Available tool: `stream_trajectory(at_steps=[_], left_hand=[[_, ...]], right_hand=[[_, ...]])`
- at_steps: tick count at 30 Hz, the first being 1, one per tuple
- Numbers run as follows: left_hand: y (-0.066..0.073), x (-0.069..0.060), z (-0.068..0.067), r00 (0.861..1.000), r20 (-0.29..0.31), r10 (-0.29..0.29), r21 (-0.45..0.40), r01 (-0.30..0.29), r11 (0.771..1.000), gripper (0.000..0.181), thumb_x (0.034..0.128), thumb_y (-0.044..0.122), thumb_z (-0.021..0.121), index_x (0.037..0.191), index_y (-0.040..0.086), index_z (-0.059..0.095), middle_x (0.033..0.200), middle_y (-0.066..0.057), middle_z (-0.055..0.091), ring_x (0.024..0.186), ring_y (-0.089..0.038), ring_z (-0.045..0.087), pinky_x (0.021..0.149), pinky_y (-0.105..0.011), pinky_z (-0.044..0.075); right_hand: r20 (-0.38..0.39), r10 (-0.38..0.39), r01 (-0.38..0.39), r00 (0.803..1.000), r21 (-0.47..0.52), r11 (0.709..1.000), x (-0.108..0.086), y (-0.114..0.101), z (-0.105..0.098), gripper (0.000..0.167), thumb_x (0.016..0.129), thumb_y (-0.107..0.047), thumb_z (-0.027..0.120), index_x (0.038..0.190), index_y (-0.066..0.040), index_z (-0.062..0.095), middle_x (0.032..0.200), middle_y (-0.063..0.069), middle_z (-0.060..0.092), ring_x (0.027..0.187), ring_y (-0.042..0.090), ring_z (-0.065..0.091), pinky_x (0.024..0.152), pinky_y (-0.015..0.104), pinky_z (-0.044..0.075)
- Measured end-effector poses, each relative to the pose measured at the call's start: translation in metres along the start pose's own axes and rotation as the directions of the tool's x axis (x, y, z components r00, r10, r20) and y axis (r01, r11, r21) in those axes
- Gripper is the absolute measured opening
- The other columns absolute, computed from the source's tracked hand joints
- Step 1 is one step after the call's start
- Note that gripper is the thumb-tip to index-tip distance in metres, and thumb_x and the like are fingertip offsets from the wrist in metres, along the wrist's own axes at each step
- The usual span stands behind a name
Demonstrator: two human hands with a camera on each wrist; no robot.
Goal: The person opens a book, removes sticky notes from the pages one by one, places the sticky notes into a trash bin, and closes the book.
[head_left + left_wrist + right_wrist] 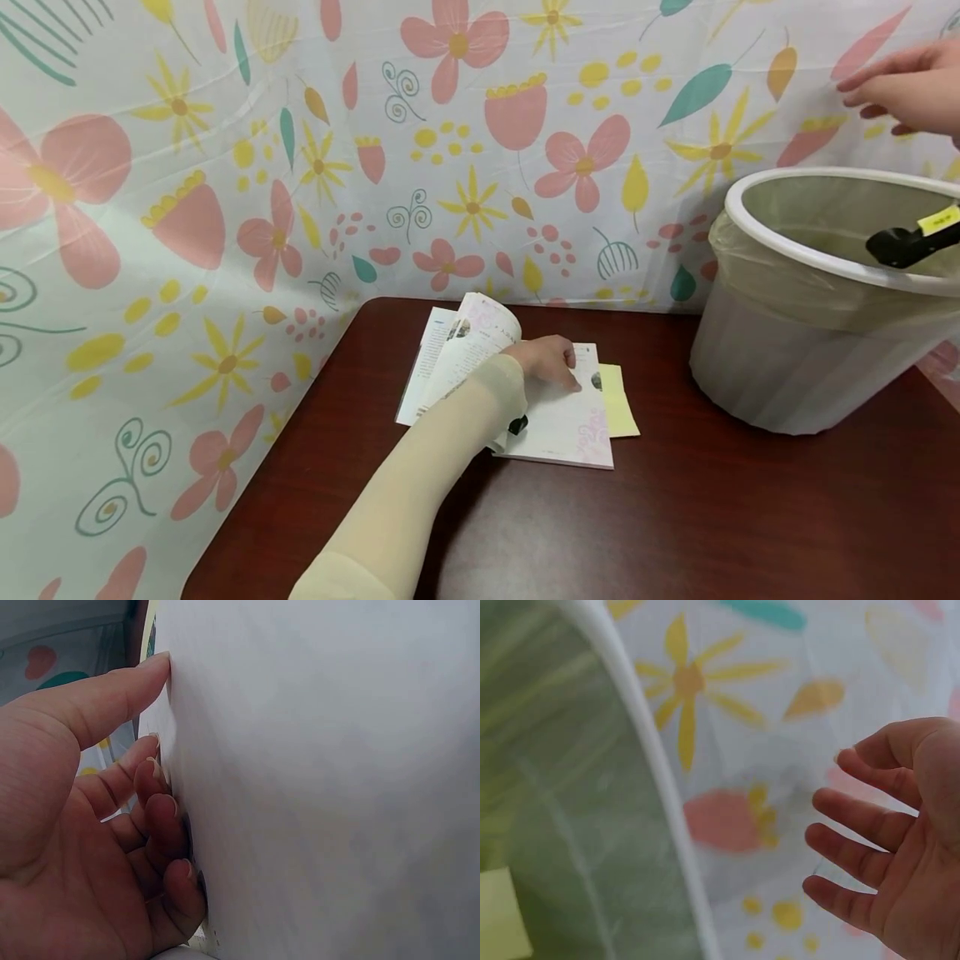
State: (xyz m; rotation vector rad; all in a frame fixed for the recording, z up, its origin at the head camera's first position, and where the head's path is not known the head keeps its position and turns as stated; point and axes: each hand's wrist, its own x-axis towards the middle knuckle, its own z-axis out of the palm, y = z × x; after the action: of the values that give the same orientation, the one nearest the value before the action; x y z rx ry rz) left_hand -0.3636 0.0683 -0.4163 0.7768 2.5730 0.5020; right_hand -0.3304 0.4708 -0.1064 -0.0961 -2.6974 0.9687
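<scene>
An open book (pixel 558 429) with printed pages lies on the dark table, its left-hand pages curling up. My left hand (pixel 543 361) rests on the right-hand page; in the left wrist view its fingertips (pixel 182 881) touch the white paper, loosely bent. A yellow sheet (pixel 618 404) sticks out from beneath the book's right edge. My right hand (pixel 915 92) is raised in the air above the bin (pixel 780 358), near its far rim. Its fingers (pixel 847 904) are spread and relaxed, with nothing between them.
The bin stands at the right of the brown table (pixel 600 533), lined with a translucent bag (pixel 817 292). A pale yellow square piece (pixel 502 915) shows at the lower left in the right wrist view. A flower-patterned cloth (pixel 472 167) hangs behind and to the left.
</scene>
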Motion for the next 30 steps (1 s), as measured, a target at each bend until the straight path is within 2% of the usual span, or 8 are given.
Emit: stream_trajectory(at_steps=[6,11,14,18,21,24,27,30], left_hand=[[-0.001,-0.001,-0.001,1.0,-0.01,0.013,-0.009,-0.014,1.0,0.036,0.0818,0.044,0.085,0.099,0.021,0.063,0.101,0.007,0.061,0.089,-0.012,0.056,0.077,-0.027,0.046],[-0.001,-0.001,-0.001,0.999,-0.004,0.033,-0.031,-0.033,0.999,0.036,0.0824,0.042,0.085,0.099,0.018,0.064,0.1,0.005,0.061,0.088,-0.012,0.055,0.075,-0.026,0.045],[-0.001,-0.002,-0.001,0.999,-0.002,0.033,-0.035,-0.033,0.999,0.036,0.0828,0.042,0.084,0.1,0.018,0.064,0.101,0.005,0.061,0.088,-0.012,0.055,0.074,-0.025,0.045],[0.0,-0.002,0.0,1.0,-0.004,0.025,-0.03,-0.026,0.999,0.035,0.0829,0.042,0.084,0.1,0.019,0.063,0.102,0.005,0.061,0.089,-0.012,0.055,0.076,-0.025,0.046],[0.002,-0.002,0.0,1.0,-0.003,0.019,-0.035,-0.019,0.999,0.035,0.0827,0.042,0.084,0.1,0.02,0.063,0.103,0.006,0.061,0.09,-0.012,0.055,0.078,-0.026,0.046],[0.003,-0.002,0.0,1.0,-0.002,0.022,-0.039,-0.022,0.999,0.035,0.0828,0.042,0.084,0.101,0.021,0.063,0.104,0.006,0.061,0.091,-0.012,0.055,0.079,-0.026,0.046],[0.003,-0.001,0.0,1.0,-0.003,0.022,-0.033,-0.022,0.999,0.035,0.0826,0.043,0.084,0.1,0.021,0.063,0.104,0.006,0.061,0.092,-0.012,0.055,0.081,-0.026,0.046],[0.001,0.0,0.0,1.0,-0.001,0.026,-0.039,-0.026,0.999,0.034,0.0828,0.042,0.084,0.1,0.021,0.064,0.104,0.006,0.061,0.092,-0.012,0.055,0.081,-0.026,0.046]], right_hand=[[-0.097,-0.174,0.168,0.98,-0.066,0.984,-0.042,-0.059,0.023,0.026,0.103,-0.031,0.058,0.122,-0.046,0.068,0.09,-0.044,0.051,0.087,-0.014,0.042,0.083,0.013,0.032],[-0.117,-0.327,0.313,0.938,-0.124,0.942,-0.08,-0.1,0.049,0.038,0.098,-0.032,0.063,0.136,-0.032,0.068,0.078,-0.037,0.06,0.081,-0.02,0.05,0.072,0.01,0.032],[-0.175,-0.473,0.452,0.863,-0.148,0.88,-0.103,-0.115,0.07,0.039,0.096,-0.028,0.065,0.134,-0.026,0.071,0.073,-0.036,0.055,0.067,-0.019,0.047,0.077,0.006,0.036],[-0.255,-0.661,0.645,0.706,-0.155,0.749,-0.129,-0.12,0.1,0.036,0.092,-0.016,0.069,0.128,-0.016,0.075,0.099,-0.047,0.054,0.064,-0.014,0.041,0.087,0.007,0.033],[-0.236,-0.717,0.712,0.656,-0.121,0.691,-0.144,-0.111,0.118,0.037,0.09,-0.007,0.072,0.127,-0.013,0.075,0.114,-0.049,0.053,0.064,-0.012,0.042,0.073,0.009,0.035],[-0.212,-0.719,0.727,0.662,-0.053,0.685,-0.153,-0.095,0.137,0.038,0.089,-0.001,0.074,0.126,-0.01,0.075,0.113,-0.044,0.06,0.071,-0.014,0.052,0.064,0.009,0.038],[-0.203,-0.67,0.687,0.714,0.019,0.726,-0.16,-0.076,0.159,0.037,0.089,0.001,0.073,0.125,-0.009,0.075,0.109,-0.042,0.062,0.08,-0.014,0.056,0.068,0.008,0.039],[-0.176,-0.584,0.605,0.793,0.116,0.788,-0.165,-0.057,0.183,0.035,0.092,-0.001,0.07,0.127,-0.008,0.074,0.115,-0.039,0.063,0.095,-0.015,0.058,0.077,0.006,0.041]])
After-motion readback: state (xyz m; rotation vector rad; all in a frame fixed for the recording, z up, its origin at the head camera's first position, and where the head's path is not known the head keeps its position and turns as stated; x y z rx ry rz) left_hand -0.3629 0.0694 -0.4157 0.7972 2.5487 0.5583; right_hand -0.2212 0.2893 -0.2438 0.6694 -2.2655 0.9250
